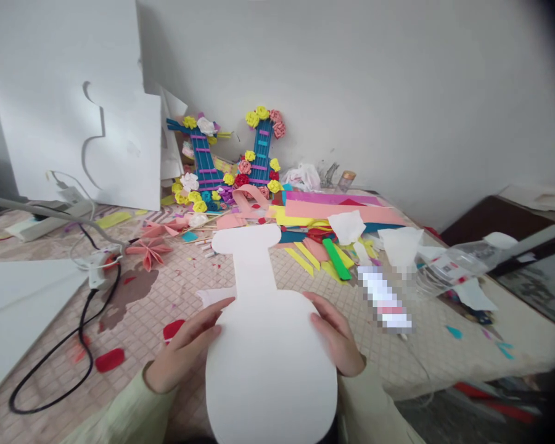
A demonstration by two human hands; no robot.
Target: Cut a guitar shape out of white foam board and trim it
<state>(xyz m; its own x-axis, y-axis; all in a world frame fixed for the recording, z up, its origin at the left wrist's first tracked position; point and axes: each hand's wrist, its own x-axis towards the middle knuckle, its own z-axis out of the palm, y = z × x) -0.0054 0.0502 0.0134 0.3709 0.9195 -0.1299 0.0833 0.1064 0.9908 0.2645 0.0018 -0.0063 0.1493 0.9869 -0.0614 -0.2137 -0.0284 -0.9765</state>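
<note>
A white guitar-shaped board [271,364] is held up over the near edge of the table, its narrow neck and wider head pointing away from me. My left hand [187,345] grips its left edge, thumb on the front face and fingers behind. On the opposite edge, my right hand [337,333] pinches it in the same way. The board's face is plain, and its lowest part runs out of view. Two finished-looking guitar shapes with blue necks, the left one [203,161] and the right one [261,151], lean against the wall, trimmed with crepe-paper flowers.
Coloured paper sheets [342,209], a green strip [337,259] and paper scraps cover the table's far middle. On the right lie a pixelated phone [383,299] and a clear plastic bottle [462,265]. A black cable [81,327], power strip [46,219] and large white board [74,111] occupy the left.
</note>
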